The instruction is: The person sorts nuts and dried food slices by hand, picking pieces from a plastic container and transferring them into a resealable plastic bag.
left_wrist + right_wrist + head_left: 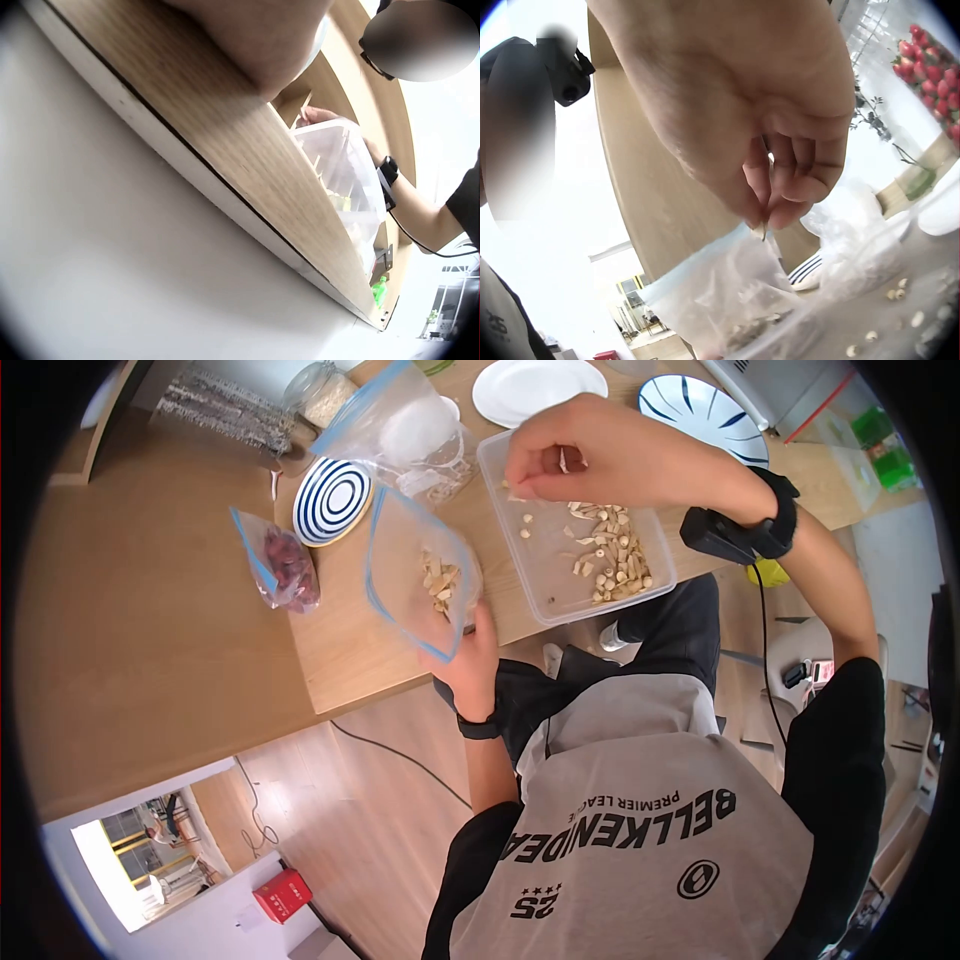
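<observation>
My left hand (468,665) grips the lower edge of a clear zip bag (397,560) with a blue seal; the bag gapes at its top and holds pale dried slices (440,582). Some of those fingers are hidden behind the plastic. Over the left part of a clear plastic box (540,575), my right hand (590,455) is raised, its thumb and fingertips pinching a small pale dried piece (760,230). Pale slices and small round pieces (622,560) lie heaped in the box's right half, with a few scattered at the left.
Left of the bag stand a blue-ringed plate (333,502) and a zip bag of dark red pieces (290,570). Behind are another clear zip bag (420,440), a jar (318,395), a white plate (540,388) and a blue-striped plate (700,415). The table's front edge runs close to me.
</observation>
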{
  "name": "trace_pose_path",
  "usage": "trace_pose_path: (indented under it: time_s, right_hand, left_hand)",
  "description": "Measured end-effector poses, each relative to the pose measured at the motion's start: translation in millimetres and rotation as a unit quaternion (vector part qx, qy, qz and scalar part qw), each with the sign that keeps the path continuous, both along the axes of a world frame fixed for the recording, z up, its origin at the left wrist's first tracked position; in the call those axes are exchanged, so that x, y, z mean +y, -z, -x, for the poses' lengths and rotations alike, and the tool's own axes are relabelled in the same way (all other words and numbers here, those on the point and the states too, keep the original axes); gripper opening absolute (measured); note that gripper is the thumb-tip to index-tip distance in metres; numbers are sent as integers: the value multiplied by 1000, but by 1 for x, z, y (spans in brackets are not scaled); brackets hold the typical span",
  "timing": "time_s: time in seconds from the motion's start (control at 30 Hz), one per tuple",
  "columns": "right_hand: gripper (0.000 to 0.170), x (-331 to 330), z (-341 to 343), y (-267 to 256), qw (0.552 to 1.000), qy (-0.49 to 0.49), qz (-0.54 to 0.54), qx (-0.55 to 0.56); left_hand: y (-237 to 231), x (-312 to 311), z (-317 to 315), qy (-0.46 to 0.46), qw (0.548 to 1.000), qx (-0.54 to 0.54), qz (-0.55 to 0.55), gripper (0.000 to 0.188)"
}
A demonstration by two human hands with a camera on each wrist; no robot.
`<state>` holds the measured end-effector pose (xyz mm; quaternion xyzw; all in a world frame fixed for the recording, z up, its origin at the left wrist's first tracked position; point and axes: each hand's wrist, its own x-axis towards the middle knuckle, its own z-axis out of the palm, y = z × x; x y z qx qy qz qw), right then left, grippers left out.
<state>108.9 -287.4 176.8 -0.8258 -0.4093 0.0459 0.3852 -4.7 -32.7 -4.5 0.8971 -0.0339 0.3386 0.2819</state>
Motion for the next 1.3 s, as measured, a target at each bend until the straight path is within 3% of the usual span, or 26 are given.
trace_pose_path:
  time_s: [0.13,0.2,0.23,0.33,0.4,0.43,0.5,0.63,0.7,0.73,0.83,1.03,1.17,1.23,1.3]
  right_hand:
    - [11,26,6,-31,998,3,-50,-46]
    - [23,26,0,-51,993,-116,-20,-11]
    - [23,27,1,-51,993,-120,-16,-7]
    - [25,28,5,-37,993,-112,-26,-26]
    - [11,27,6,-1,997,14,-31,-75]
    - [11,22,1,9,997,7,-22,-77]
    - [21,4,-9,30,986,-26,162,-8]
    - [35,-20,4,76,976,-78,191,-65]
    - [37,-20,10,82,957,-110,265,39]
    - [23,-19,9,88,954,-123,271,34]
    - [12,-23,8,106,955,-105,276,25]
    - [9,-19,11,101,941,-90,327,1]
    - [9,-16,19,94,960,-62,273,9]
    - [9,-15,22,105,984,-81,144,-68]
    - [9,-15,17,109,977,-102,180,-53]
  left_hand:
    - [-5,-3,-2,-51,997,-32,-51,52]
    - [-1,-2,-1,-46,997,-19,-52,55]
    - [3,0,-1,-51,997,-16,-48,55]
    - [13,5,2,-51,998,1,-42,56]
    - [12,3,3,-36,999,27,0,56]
    - [13,3,3,-42,999,26,10,56]
    - [13,3,2,-38,999,6,-15,56]
    - [5,1,0,-31,999,5,-12,54]
    - [7,1,0,-49,999,0,-22,50]
    - [5,-1,1,-48,998,4,-28,50]
    - [-2,-5,0,-29,999,-4,-45,45]
    - [2,-5,0,-25,999,-19,-26,43]
    - [1,-6,0,-39,999,-13,-16,42]
    - [2,-6,0,-38,999,-9,-15,42]
    - [5,-5,0,-39,999,-2,-2,42]
